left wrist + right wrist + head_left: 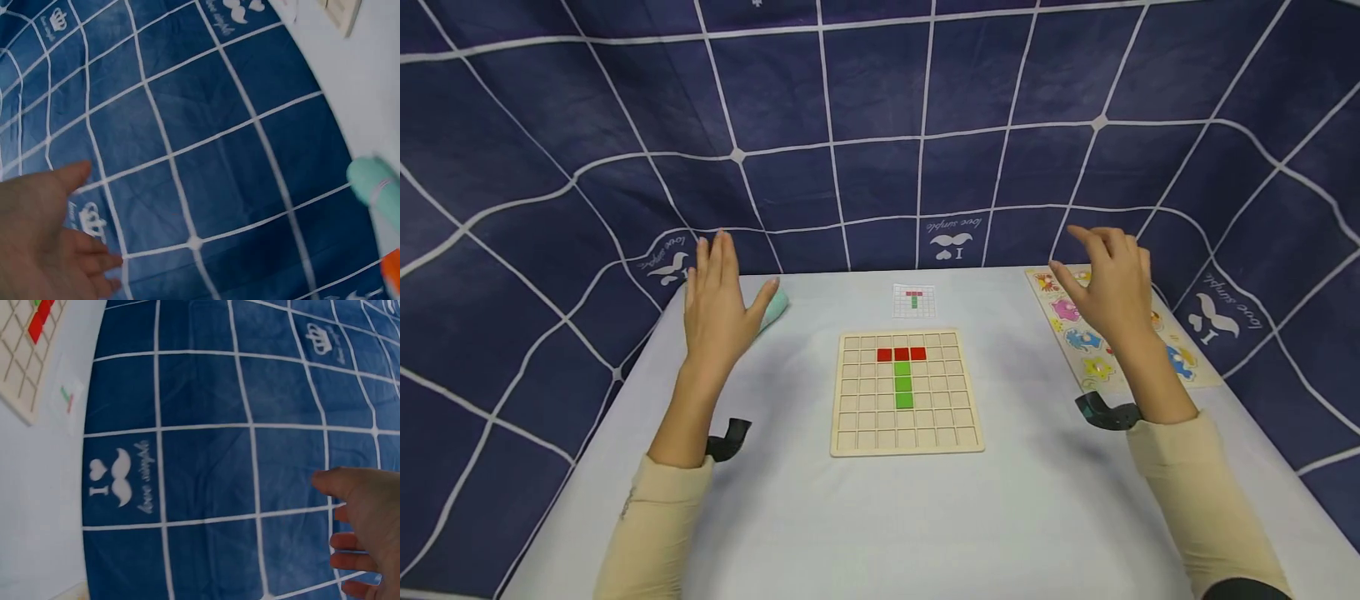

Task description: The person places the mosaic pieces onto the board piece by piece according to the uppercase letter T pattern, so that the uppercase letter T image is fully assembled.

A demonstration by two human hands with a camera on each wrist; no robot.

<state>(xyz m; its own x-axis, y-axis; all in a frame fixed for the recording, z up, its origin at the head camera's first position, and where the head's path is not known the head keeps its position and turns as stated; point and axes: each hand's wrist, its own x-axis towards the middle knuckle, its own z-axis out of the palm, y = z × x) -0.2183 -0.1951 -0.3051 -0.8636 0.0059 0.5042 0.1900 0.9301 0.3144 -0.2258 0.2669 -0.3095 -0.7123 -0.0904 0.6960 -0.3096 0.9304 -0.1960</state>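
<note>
A wooden grid board (868,421) lies flat in the middle of the white table. Red tiles (902,354) form a row near its top, and green tiles (903,384) run down from the middle one, making a T. Behind the board lies a small pattern card (914,302) printed with the same T. My left hand (718,304) is raised at the left, fingers straight, holding nothing. On the other side my right hand (1112,283) hovers in front of a picture puzzle board (1097,368), fingers loosely bent and nothing in them.
A mint-green object (772,310) sits behind my left hand, partly hidden; the left wrist view shows its rounded end beside something orange (391,269). A dark blue curtain with white grid lines (880,100) hangs around the table's back and sides.
</note>
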